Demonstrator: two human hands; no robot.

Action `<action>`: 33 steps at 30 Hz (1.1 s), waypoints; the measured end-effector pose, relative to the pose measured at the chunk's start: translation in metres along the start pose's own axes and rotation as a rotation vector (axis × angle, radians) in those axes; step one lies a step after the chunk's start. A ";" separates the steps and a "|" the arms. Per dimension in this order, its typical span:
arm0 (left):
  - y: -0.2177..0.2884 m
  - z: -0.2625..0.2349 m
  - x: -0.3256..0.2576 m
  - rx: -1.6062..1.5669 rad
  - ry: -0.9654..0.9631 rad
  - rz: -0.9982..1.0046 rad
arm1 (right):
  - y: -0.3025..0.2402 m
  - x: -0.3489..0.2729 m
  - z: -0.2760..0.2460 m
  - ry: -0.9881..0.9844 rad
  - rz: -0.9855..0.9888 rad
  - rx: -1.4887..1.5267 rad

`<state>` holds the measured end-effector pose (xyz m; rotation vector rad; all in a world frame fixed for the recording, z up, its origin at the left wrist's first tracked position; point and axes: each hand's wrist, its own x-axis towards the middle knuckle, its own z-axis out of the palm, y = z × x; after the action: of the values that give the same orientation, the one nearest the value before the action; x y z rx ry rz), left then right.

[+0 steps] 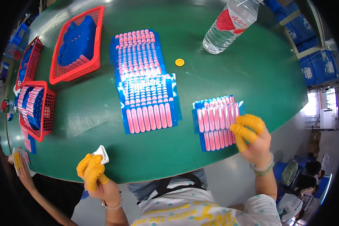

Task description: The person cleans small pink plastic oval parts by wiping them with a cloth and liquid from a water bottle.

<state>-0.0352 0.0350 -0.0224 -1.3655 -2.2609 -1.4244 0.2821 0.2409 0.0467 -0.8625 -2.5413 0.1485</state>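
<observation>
My left hand [92, 173], its fingers in yellow finger cots, is closed around a folded white cloth [101, 153] at the table's near edge. To the right, my right hand [251, 135], also in yellow finger cots, has its fingers curled at the right edge of a blue sheet with pink rounded strips [219, 116]. That sheet lies over others in a small overlapping pile, and glare brightens its top. A longer overlapping row of similar sheets [148, 117] lies at the middle of the table.
Red baskets [98, 52] at the left hold blue sheets. A clear water bottle [229, 26] stands at the far right, and a yellow cap [179, 62] lies on the green table [86, 124]. At lower left, a co-worker's hand [22, 167] is over the table edge.
</observation>
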 end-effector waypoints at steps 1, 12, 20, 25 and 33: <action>-0.001 0.000 -0.001 0.010 -0.010 0.001 | 0.007 -0.001 0.001 0.000 0.003 0.000; 0.006 0.003 0.000 0.048 -0.043 -0.008 | 0.042 -0.008 0.001 -0.030 0.235 0.274; 0.008 0.002 0.008 0.066 -0.051 0.054 | 0.008 0.007 -0.008 0.018 0.150 -0.133; 0.011 0.000 0.012 0.094 -0.112 0.104 | -0.086 0.048 0.033 -0.227 0.031 0.131; 0.016 -0.014 0.022 0.075 -0.300 0.072 | -0.115 0.029 0.061 -0.489 -0.067 0.154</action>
<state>-0.0405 0.0399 0.0073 -1.7165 -2.3828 -1.1655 0.1705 0.1688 0.0306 -0.7503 -2.9503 0.5898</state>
